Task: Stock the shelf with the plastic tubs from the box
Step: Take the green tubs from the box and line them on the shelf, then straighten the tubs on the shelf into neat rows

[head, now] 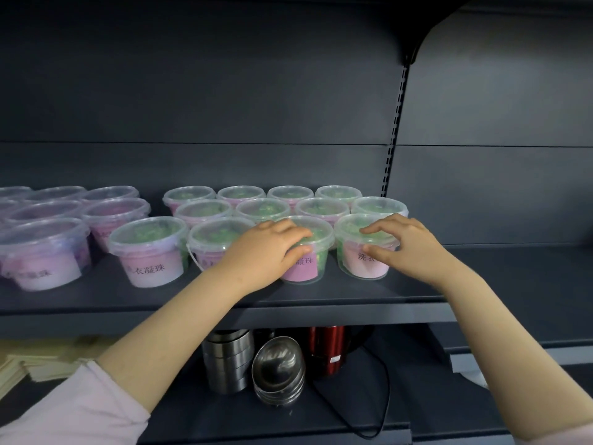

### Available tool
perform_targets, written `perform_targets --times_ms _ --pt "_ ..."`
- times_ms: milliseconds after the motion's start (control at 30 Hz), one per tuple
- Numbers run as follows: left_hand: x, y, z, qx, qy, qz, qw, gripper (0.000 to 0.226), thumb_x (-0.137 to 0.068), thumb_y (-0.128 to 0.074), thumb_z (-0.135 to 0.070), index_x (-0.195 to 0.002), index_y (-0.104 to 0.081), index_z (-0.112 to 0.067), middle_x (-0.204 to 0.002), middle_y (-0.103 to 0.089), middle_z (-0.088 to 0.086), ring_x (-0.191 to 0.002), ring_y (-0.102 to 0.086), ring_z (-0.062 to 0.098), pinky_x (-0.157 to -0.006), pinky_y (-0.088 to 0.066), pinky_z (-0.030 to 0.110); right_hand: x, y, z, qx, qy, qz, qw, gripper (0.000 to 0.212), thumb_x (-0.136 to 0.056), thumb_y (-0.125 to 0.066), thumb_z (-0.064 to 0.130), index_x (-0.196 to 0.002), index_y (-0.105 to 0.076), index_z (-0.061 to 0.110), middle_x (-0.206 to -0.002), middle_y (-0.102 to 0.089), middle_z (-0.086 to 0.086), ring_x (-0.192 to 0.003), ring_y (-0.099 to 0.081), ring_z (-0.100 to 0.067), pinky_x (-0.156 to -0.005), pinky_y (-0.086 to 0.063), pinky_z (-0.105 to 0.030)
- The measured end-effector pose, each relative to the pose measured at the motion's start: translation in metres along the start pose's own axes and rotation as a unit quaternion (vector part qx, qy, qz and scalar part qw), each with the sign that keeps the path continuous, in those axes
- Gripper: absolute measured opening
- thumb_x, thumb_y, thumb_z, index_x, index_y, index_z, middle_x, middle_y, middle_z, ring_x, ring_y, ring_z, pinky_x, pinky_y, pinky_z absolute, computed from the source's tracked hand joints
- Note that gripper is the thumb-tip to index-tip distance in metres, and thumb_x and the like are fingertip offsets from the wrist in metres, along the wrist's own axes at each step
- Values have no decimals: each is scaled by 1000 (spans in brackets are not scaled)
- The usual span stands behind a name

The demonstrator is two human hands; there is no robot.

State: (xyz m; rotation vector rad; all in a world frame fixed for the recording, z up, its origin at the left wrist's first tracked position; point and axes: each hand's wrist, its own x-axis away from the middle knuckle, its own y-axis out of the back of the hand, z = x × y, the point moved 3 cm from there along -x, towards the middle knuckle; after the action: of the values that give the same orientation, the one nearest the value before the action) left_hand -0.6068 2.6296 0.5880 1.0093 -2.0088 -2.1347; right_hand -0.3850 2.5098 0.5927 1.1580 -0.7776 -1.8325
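Several clear plastic tubs with pink labels stand in rows on the dark shelf (353,295). My left hand (272,248) grips a front-row tub with green contents (313,261), fingers over its lid and thumb on its side. My right hand (402,244) holds the tub next to it on the right (356,263) the same way, fingers on the lid and thumb against the label. Both tubs stand upright on the shelf near its front edge. The box is out of view.
More green tubs (147,248) fill the rows behind and to the left; tubs with purple contents (45,252) stand at the far left. On the lower shelf are stacked steel tins (226,361), steel bowls (277,369) and a red kettle (327,351) with a black cord.
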Motion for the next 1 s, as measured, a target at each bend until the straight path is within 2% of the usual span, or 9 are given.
perform_targets --times_ms 100,200,333,600,1000 --pt "5 6 4 5 -10 20 1000 41 -99 -37 -43 -139 -45 -34 -145 -43 -11 -133 -38 14 -108 -27 29 0 5 8 17 -20 47 999 43 -82 -64 50 -124 -54 41 -130 -55 9 -121 -48 -19 -103 -39 -39" --pt "14 27 16 -40 -12 -1 999 48 -97 -41 -47 -143 -37 -35 -150 -36 -10 -137 -33 14 -111 -25 32 -1 10 28 60 -16 33 998 51 -85 -59 49 -133 -47 38 -135 -54 8 -121 -51 -19 -100 -42 -37" --pt "34 73 39 -92 12 -50 994 48 -93 -44 -51 -138 -45 -32 -141 -48 -8 -129 -43 17 -104 -33 34 -5 21 76 100 48 -22 994 44 -87 -59 44 -129 -55 30 -132 -58 7 -121 -52 -16 -93 -43 -30" --pt "135 161 118 -178 97 -84 976 43 -93 -46 -49 -131 -49 -30 -131 -57 -7 -117 -52 20 -92 -40 36 -7 7 206 102 118 -81 984 38 -86 -61 41 -121 -63 24 -123 -63 4 -114 -57 -21 -91 -48 -35" --pt "369 283 251 -234 206 -71 948 43 -89 -56 -44 -128 -55 -26 -131 -59 -3 -113 -55 25 -90 -43 34 -2 -107 440 30 164 -56 984 36 -84 -64 38 -117 -64 24 -119 -65 0 -112 -57 -24 -91 -48 -38"
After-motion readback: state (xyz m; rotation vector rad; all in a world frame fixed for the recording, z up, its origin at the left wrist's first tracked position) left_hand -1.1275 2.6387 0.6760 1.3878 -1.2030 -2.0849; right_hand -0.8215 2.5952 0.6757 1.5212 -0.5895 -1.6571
